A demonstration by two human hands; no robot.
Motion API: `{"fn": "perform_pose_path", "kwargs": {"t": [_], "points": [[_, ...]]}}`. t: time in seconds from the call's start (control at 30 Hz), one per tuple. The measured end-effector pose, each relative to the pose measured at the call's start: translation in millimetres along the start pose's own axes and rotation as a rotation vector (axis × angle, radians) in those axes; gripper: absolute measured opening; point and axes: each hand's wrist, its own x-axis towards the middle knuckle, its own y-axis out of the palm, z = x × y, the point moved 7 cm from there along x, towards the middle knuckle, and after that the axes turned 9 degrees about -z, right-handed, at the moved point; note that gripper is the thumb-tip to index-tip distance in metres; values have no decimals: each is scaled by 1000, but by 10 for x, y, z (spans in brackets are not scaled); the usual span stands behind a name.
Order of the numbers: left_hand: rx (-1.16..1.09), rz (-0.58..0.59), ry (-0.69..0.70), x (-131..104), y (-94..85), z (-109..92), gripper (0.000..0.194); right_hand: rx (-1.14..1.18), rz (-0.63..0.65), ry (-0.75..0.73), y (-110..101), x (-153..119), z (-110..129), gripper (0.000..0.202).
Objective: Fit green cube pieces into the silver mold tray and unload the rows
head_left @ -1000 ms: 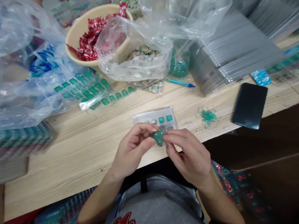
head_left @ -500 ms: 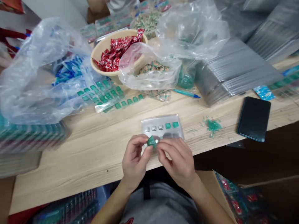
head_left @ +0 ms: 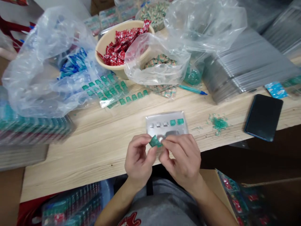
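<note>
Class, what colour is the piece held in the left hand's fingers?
The piece is green; it shows best in the head view, the only one.

One head-worn camera looks forward and down from close above the grey cloth shirt (head_left: 162,204) at six o'clock, past the bare left hand (head_left: 139,158) and bare right hand (head_left: 184,157), across the pale wood-grain tabletop (head_left: 98,133), toward the round cream plastic basin (head_left: 118,71), farther away at eleven o'clock.

1. Left hand (head_left: 139,158) pinches a green piece (head_left: 155,142); right hand (head_left: 184,155) meets its edge.
2. Tray (head_left: 158,118) lies just beyond, two green cubes (head_left: 172,122) in its far row.
3. Phone (head_left: 263,117) rests rightward on the worktop (head_left: 94,141).
</note>
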Motion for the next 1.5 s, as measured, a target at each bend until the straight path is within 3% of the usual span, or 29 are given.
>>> {"fn": "perform_pose_path", "kwargs": {"t": [0.1, 0.2, 0.27, 0.4, 0.53, 0.73, 0.83, 0.97, 1.1, 1.3, 1.4, 1.5], "points": [[21, -36, 119, -85, 7, -42, 14, -5, -32, 102, -26, -62, -22, 19], [36, -40, 113, -148, 42, -14, 12, -53, -58, 139, -71, -124, -45, 19], [20, -34, 85, -169, 83, 5, 11, -13, -61, 181, -89, -159, -84, 18], [-36, -58, -38, -183, 152, 61, 8, 289, -67, 438, -61, -235, -240, 16], [-63, -33, -159, -101, 161, 78, 7, 335, -96, 440, -85, -198, -259, 15], [20, 537, -168, 136, 229, -25, 20, 411, 162, 438, -59, -67, -283, 13], [-27, 687, -222, 200, 209, -46, 28, 391, 223, 340, -105, 9, -233, 12], [-23, 834, -290, 180, 269, -48, 17, 349, 249, 254, -136, 63, -201, 11], [1, 861, -271, 131, 335, -74, 6, 264, 286, 151, -105, 43, -142, 14], [89, 900, -127, -55, 317, -134, 19, 69, 272, -19, -73, -136, -40, 18], [-88, 837, -160, -98, 173, -190, 19, -109, 123, 8, -229, -171, -274, 18], [-179, 719, -321, -73, 16, -92, 22, -282, -46, 175, -473, -135, -660, 13]]}}
